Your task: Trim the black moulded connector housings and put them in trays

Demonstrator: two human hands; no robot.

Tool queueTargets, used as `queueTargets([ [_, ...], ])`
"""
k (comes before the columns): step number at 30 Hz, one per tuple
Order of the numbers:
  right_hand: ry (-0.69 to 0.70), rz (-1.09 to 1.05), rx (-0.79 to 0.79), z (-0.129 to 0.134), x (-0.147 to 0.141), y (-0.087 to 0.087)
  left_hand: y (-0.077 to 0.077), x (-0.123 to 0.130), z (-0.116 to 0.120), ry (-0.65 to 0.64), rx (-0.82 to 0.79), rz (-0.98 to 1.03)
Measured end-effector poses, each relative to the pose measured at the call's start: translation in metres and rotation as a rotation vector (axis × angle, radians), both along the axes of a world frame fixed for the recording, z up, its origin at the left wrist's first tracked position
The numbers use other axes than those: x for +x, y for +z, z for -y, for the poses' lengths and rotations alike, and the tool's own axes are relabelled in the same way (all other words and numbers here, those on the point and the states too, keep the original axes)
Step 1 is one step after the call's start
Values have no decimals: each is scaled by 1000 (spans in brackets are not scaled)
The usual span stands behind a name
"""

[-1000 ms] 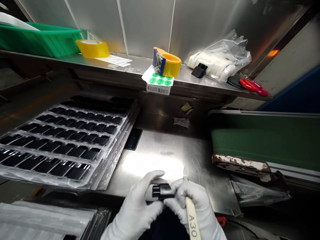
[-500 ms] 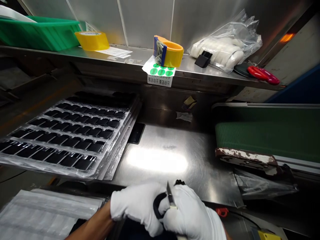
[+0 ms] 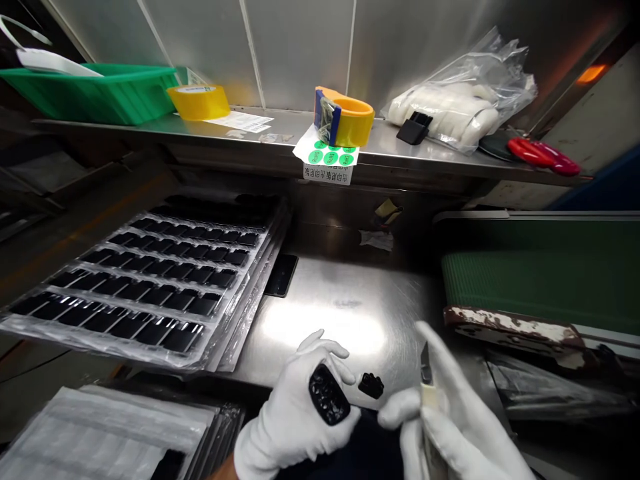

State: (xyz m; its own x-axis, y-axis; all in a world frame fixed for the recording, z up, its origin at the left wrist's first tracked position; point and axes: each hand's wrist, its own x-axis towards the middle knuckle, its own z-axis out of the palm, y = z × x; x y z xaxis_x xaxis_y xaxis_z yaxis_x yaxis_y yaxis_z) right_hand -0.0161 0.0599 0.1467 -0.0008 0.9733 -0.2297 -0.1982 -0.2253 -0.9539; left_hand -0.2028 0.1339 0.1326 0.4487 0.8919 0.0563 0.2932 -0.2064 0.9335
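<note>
My left hand [image 3: 295,413], in a white glove, grips a small black plastic part [image 3: 329,395] with a pitted face turned up. My right hand [image 3: 450,413], also gloved, holds a small knife [image 3: 427,380] with a pale handle, its blade pointing up, index finger stretched along it. A smaller black piece [image 3: 371,385] lies on the steel table [image 3: 340,313] between the two hands. A clear tray [image 3: 150,280] filled with rows of black parts sits to the left, on a stack of similar trays.
A green conveyor belt [image 3: 540,283] runs on the right. The shelf [image 3: 280,133] above carries a green bin [image 3: 100,90], yellow tape [image 3: 199,101], an orange tape dispenser [image 3: 345,120], green stickers [image 3: 327,157], a bag of white gloves [image 3: 460,107] and red scissors [image 3: 543,155]. Empty trays [image 3: 100,433] lie bottom left.
My hands have come apart. The left now shows the black part face up, a smaller black piece has dropped onto the table, and the right hand has drawn the knife away to the right.
</note>
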Motion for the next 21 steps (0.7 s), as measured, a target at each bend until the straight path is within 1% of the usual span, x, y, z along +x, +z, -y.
queueTargets([
  [1,68,124,60,-9,3,5,-2,1,0,22,28,20],
  [3,223,434,274,-26,7,14,-4,4,1,56,68,45],
  [5,355,742,468,-38,4,20,-4,6,1,79,91,69],
  [6,404,880,527,-42,0,23,-4,7,1,86,96,85],
  [8,475,1163,572,-47,-9,27,-5,7,1,86,110,120],
  [10,535,1412,557,-48,-21,30,-7,6,1,90,139,119],
  [11,562,1499,531,-49,-26,32,-9,6,1,90,159,109],
  [13,613,1584,470,-50,-35,35,-11,4,2,88,190,68],
  [15,669,1571,446,-53,-41,38,-12,3,3,89,204,23],
  [18,695,1531,459,-56,-44,38,-14,1,5,97,226,-25],
  [19,662,1517,473,-55,-45,36,-14,1,6,100,236,-34],
  [20,573,1449,477,-54,-45,34,-14,0,7,104,247,-45],
  [21,453,1356,477,-51,-46,32,-15,-1,7,112,256,-63],
])
